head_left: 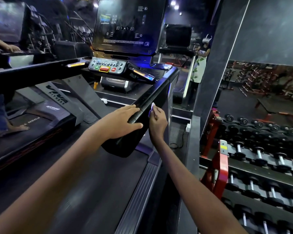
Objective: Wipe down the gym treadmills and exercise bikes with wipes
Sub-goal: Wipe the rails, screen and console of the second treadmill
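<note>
Fingers of the right hand (156,121) are curled round a wipe (152,108), pressed against the treadmill handrail's (149,105) outer side; the left hand (123,120), fingers flat, is laid on top, apparently for steadiness.

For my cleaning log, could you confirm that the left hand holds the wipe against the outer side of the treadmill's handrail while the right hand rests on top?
Not quite: the head view shows the hands swapped. The right hand holds the wipe against the outer side of the handrail, while the left hand rests on top.
</note>
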Demonstrator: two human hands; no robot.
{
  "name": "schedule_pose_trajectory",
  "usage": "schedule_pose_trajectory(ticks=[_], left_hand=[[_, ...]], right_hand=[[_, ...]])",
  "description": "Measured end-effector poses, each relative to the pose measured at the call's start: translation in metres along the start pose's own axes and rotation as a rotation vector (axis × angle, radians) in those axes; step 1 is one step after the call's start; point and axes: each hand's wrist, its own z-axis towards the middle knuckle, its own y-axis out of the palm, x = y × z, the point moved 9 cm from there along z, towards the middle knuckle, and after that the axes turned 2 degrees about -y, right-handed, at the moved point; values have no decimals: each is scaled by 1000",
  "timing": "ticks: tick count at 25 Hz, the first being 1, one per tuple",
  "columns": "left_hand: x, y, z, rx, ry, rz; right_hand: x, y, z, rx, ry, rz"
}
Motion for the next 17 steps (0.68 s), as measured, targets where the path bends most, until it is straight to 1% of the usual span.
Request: schedule_pose_trajectory(ticks=[1, 2, 5, 6, 8, 10, 11, 13, 15, 17], left_hand=[[2, -2, -1, 19, -1, -18], [3, -3, -1, 37, -4, -24], [2, -9, -3, 108, -29, -46], [0, -11, -5, 136, -44, -58], [-3, -15, -9, 185, -71, -89], [-3, -18, -11, 199, -75, -133], [-3, -19, -10, 180, -70, -145], [-6, -15, -8, 89, -62, -148], [-11, -10, -8, -7, -37, -153], [-15, -3, -11, -59, 5, -184]], right_hand=[[3, -4, -6, 13, -46, -10], [7, -6, -6, 19, -35, -6], [6, -3, 15, 6, 60, -18], [1, -1, 17, 15, 77, 13], [-14, -3, 3, 18, 27, 56], [-15, -9, -27, 22, -60, 23], [-9, -11, -38, 22, -61, 26], [6, -9, -37, 22, 25, 36], [6, -6, -23, 11, 119, 16], [-8, -5, -21, 20, 92, 22]])
